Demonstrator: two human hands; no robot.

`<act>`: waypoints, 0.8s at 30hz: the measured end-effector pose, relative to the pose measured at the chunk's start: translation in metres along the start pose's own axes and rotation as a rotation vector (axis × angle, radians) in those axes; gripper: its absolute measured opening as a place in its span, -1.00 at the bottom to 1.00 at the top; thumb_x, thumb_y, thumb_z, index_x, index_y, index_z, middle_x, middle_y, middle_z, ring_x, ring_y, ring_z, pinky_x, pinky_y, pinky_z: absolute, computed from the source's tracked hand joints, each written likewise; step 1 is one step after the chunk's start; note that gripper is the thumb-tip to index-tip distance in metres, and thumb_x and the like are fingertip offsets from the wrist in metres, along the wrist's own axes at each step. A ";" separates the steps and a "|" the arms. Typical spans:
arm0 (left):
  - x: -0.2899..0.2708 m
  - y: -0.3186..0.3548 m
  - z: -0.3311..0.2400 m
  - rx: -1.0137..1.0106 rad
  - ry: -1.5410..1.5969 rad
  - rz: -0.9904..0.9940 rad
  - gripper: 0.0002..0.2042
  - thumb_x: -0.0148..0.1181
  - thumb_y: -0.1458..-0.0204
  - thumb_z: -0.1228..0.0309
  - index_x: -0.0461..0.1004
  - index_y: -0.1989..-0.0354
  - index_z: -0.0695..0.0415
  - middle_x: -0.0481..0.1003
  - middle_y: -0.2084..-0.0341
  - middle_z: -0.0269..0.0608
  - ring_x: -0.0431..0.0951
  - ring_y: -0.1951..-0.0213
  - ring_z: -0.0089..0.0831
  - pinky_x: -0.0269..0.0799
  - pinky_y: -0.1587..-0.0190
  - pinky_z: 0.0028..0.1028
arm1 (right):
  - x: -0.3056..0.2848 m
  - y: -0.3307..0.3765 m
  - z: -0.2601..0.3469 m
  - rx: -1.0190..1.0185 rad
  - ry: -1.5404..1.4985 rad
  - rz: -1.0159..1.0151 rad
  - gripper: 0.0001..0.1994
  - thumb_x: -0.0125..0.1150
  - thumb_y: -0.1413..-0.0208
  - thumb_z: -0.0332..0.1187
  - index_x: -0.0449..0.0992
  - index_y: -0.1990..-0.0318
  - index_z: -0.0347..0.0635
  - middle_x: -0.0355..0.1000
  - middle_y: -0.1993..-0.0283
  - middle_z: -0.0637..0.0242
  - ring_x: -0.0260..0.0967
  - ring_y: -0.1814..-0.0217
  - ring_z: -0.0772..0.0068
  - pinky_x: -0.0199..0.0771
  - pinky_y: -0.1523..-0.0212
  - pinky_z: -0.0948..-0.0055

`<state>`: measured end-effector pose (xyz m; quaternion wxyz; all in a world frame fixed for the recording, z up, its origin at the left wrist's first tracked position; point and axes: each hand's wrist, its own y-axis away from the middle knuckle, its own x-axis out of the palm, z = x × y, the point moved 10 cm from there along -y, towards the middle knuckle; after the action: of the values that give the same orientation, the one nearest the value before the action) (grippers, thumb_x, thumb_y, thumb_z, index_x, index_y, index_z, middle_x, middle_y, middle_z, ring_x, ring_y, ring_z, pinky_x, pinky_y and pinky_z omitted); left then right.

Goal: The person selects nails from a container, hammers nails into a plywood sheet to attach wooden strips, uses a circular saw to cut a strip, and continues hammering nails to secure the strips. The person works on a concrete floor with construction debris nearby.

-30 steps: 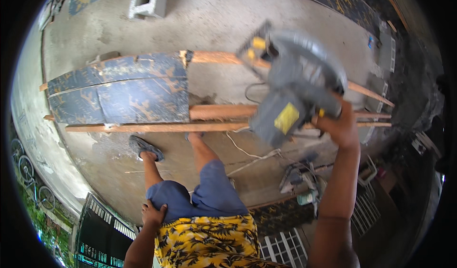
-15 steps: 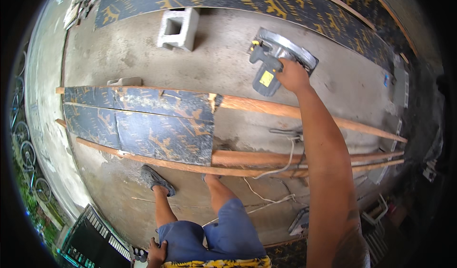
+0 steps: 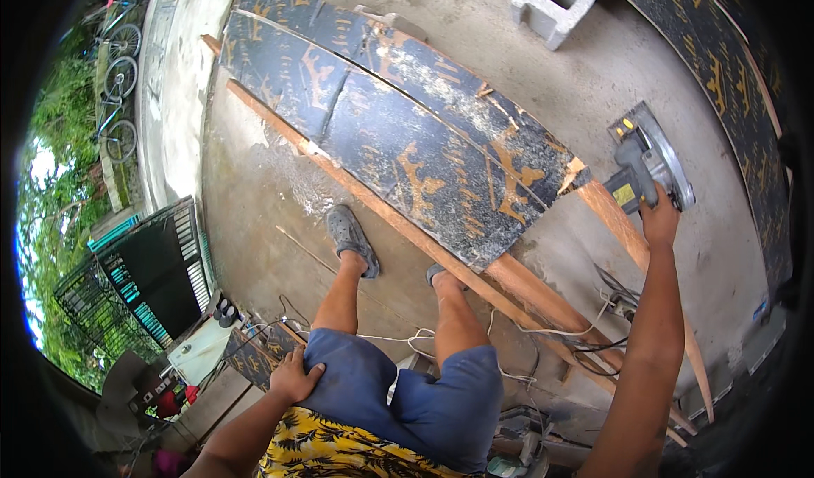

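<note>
My right hand (image 3: 660, 218) is closed round the rear handle of a circular saw (image 3: 635, 157), with a grey body, a yellow label and a silver blade guard. The saw is over the concrete beyond a long wooden beam (image 3: 617, 222); whether it touches the floor I cannot tell. My left hand (image 3: 295, 378) lies on my left thigh, holding nothing, its fingers apart. In front of me, black plywood sheets (image 3: 398, 151) with a worn gold print lie across several long wooden beams, narrow gaps between the pieces.
A hollow concrete block (image 3: 555, 7) stands beyond the plywood. Another long printed panel (image 3: 721, 79) runs along the right. White cord (image 3: 560, 332) and dark cables cross the beams near my right forearm. A metal gate (image 3: 157, 279) and bicycles (image 3: 121, 79) are at the left.
The view has turned left, so the plywood and beams now slant toward the lower right. The saw, still in my right hand, appears farther right and lower. My left hand stays on my thigh.
</note>
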<state>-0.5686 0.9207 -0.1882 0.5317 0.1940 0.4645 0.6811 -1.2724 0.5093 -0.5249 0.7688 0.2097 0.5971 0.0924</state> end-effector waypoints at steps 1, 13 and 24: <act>-0.001 0.000 0.001 -0.004 -0.006 0.007 -0.09 0.09 -0.19 -0.26 0.11 -0.53 0.19 0.37 -0.34 0.19 0.39 -0.36 0.06 0.32 -0.39 -0.09 | 0.006 0.002 0.003 0.013 0.007 0.033 -0.44 0.46 -0.11 -0.25 0.52 -0.30 0.02 0.65 0.00 0.03 0.58 -0.11 -0.05 0.44 -0.17 -0.01; -0.050 -0.001 -0.040 0.171 -0.102 -0.094 -0.05 0.08 -0.19 -0.29 0.08 -0.54 0.23 0.30 -0.36 0.24 0.31 -0.38 0.19 0.31 -0.39 -0.03 | 0.036 0.007 -0.073 0.370 -0.687 0.283 -0.40 0.47 -0.03 -0.25 0.54 -0.27 -0.17 0.65 0.02 0.04 0.62 -0.03 -0.03 0.57 -0.09 0.13; -0.056 -0.030 -0.044 0.273 -0.252 -0.062 -0.11 0.11 -0.21 -0.21 0.12 -0.52 0.23 0.31 -0.32 0.28 0.34 -0.35 0.18 0.40 -0.31 -0.04 | -0.018 0.233 0.219 0.178 -0.650 -0.217 -0.53 0.33 -0.15 -0.42 0.50 -0.24 -0.26 0.49 -0.24 -0.08 0.42 -0.32 -0.12 0.37 -0.36 0.04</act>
<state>-0.5655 0.8510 -0.2223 0.5749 0.3339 0.4882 0.5654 -1.0426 0.6641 -0.3645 0.9027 0.2297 0.3456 -0.1136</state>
